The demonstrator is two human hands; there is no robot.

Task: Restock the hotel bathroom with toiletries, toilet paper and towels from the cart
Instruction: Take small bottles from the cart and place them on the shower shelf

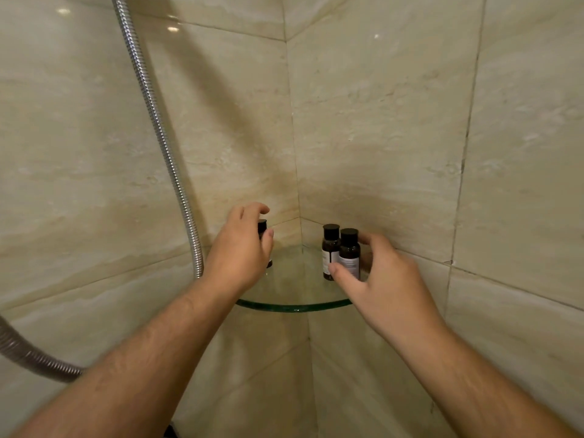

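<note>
A glass corner shelf (294, 306) is fixed where two beige tiled walls meet. Two small dark toiletry bottles with black caps and white labels stand together on its right side: the rear bottle (328, 248) and the front bottle (349, 251). My right hand (382, 279) wraps thumb and fingers around the front bottle. On the shelf's left side my left hand (240, 248) grips a third dark bottle (262, 227), mostly hidden behind the fingers; only its black cap and a sliver of its base show.
A metal shower hose (164, 143) hangs down the left wall and loops off toward the lower left, close to my left forearm. Tiled walls close in on both sides of the shelf.
</note>
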